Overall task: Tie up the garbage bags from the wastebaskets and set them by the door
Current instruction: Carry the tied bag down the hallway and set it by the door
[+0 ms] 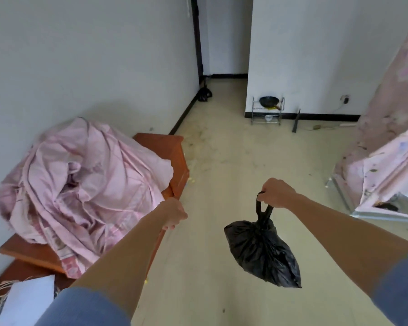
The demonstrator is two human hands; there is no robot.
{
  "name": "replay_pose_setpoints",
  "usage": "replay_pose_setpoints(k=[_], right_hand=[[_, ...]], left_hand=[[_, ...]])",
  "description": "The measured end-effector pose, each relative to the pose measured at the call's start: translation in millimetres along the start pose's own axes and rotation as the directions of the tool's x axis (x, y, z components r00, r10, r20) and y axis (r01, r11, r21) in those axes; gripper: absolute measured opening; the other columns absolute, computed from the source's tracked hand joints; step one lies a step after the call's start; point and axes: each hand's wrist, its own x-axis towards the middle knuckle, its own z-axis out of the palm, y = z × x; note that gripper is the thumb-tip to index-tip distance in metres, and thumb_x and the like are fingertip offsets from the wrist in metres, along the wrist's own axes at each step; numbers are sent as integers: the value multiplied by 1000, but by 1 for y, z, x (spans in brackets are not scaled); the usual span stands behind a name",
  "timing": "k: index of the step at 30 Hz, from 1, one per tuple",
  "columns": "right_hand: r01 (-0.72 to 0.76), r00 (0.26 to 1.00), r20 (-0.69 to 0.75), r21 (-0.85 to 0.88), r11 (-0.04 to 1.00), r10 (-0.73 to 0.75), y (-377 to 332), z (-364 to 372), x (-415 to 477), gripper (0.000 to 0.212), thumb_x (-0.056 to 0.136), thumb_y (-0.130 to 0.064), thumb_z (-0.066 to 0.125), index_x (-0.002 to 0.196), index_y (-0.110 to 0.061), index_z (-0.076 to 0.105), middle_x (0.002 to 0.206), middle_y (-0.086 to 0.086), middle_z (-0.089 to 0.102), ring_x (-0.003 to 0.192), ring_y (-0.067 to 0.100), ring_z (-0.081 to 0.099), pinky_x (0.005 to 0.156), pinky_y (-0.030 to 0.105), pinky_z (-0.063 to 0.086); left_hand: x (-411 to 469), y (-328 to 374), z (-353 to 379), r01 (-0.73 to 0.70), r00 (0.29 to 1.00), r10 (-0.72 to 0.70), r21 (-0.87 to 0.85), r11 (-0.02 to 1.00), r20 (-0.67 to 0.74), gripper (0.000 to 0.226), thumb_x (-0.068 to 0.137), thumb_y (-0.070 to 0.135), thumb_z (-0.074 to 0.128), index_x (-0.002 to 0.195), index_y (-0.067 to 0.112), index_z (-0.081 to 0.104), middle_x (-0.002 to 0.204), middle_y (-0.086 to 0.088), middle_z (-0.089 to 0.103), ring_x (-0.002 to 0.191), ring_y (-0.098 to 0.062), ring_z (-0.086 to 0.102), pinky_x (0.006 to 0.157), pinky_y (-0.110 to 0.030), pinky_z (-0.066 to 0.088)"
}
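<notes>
Bedding heap (85, 184): pink and crumpled, piled on a low orange-brown wooden frame (172, 149) against the left wall.
Left hand (173, 214): just beside the wooden frame's edge, its back to the camera. The fingers are tucked under and hidden, so I cannot tell whether they hold anything.
Second black bag (204, 94): on the floor far ahead, at the foot of the dark door frame (197, 36).
Garbage bag (262, 250): black, drawn tight at the neck, contents hidden. It hangs clear of the floor, long axis upright, straight below the right hand.
Right hand (278, 194): fingers closed around the garbage bag's tied loops.
Key relation: the door frame lies well ahead and to the left of the garbage bag. The likely move is to walk it there and lower it beside the second black bag.
Wire rack (266, 111): against the right-hand wall, with a dark pan on top and a small white bowl below.
</notes>
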Motion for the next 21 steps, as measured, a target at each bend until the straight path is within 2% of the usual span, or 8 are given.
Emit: replay_pose_setpoints(k=[5,8,12,15,18,21], right_hand=[[31,999,-17,-19,999,-32,-15,-50,126,27,82,-23,63,60,-11,52,55,3,52,53,21,48,53,27,36],[12,1000,-7,-20,1000,-12,-17,-66,213,22,82,-23,63,65,-11,58,61,4,58,57,22,52,55,28,38],[-52,999,4,-34,998,52,-19,-94,333,22,82,-22,63,65,-9,59,61,3,58,56,20,51,52,27,36],[-116,993,11,-37,993,117,-27,-128,418,19,80,-22,63,69,-7,66,63,2,62,55,18,52,51,27,35],[-125,992,-22,-2,992,125,-42,-168,497,23,80,-26,62,78,-4,71,71,5,67,58,19,55,54,29,38],[-117,991,-52,53,992,120,-58,-202,572,28,78,-27,62,83,-1,71,73,8,69,60,21,55,55,30,39]], left_hand=[[114,43,-48,11,1000,-11,-19,1000,-10,13,90,19,57,94,8,61,90,-14,67,71,-22,64,60,-27,51],[199,61,-75,9,1000,-9,-20,1000,-3,14,89,19,58,96,7,63,88,-15,69,72,-24,68,66,-33,56],[322,92,-118,-8,1000,8,-9,1000,10,20,90,20,58,102,5,63,87,-12,67,67,-21,65,59,-29,55],[410,130,-166,-14,998,10,53,998,68,22,91,22,58,101,4,65,93,-14,70,83,-27,71,66,-31,58],[483,178,-219,-36,999,32,106,994,39,28,91,22,59,110,3,65,103,-14,70,96,-30,70,76,-35,58],[549,220,-261,-94,995,92,56,994,46,23,94,19,56,108,3,63,81,-10,65,74,-24,67,60,-28,52]])
